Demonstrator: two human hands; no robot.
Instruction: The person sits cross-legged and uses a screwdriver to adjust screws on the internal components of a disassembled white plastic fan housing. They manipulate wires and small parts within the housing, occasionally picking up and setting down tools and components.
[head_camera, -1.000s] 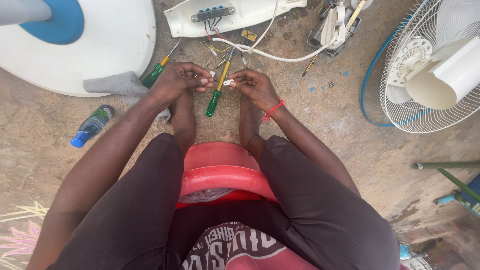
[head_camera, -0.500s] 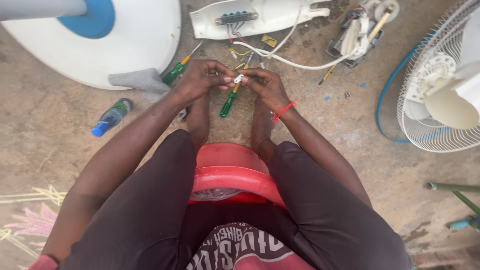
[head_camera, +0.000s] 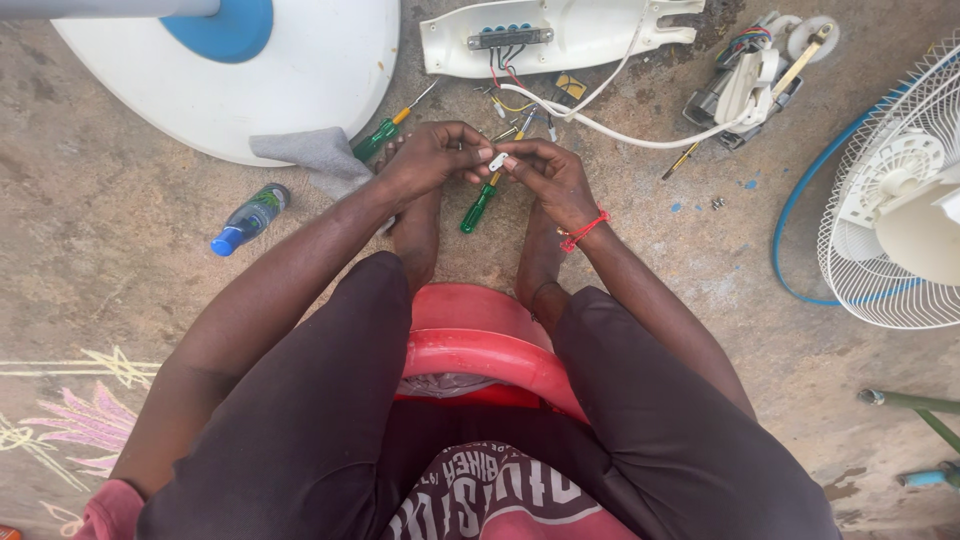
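Head view: I see my left hand (head_camera: 430, 160) and right hand (head_camera: 550, 175) pinched together on a small white part (head_camera: 497, 161), a green screwdriver (head_camera: 478, 208) just below them.

A small bottle (head_camera: 250, 218) lies beside a grey cloth (head_camera: 318, 157).

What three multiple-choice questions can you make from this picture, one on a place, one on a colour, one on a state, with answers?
1. Where does the small bottle lie?
A. left of the left hand
B. on the fan grille
C. on the red stool

2. What colour are the screwdriver handles?
A. red
B. green
C. black

3. How do the hands hold the small white part?
A. right hand alone
B. not touching it
C. pinched between both

Answers: 1 A, it lies on the floor, cap blue; 2 B, both handles are green; 3 C, fingertips of both hands meet on it.
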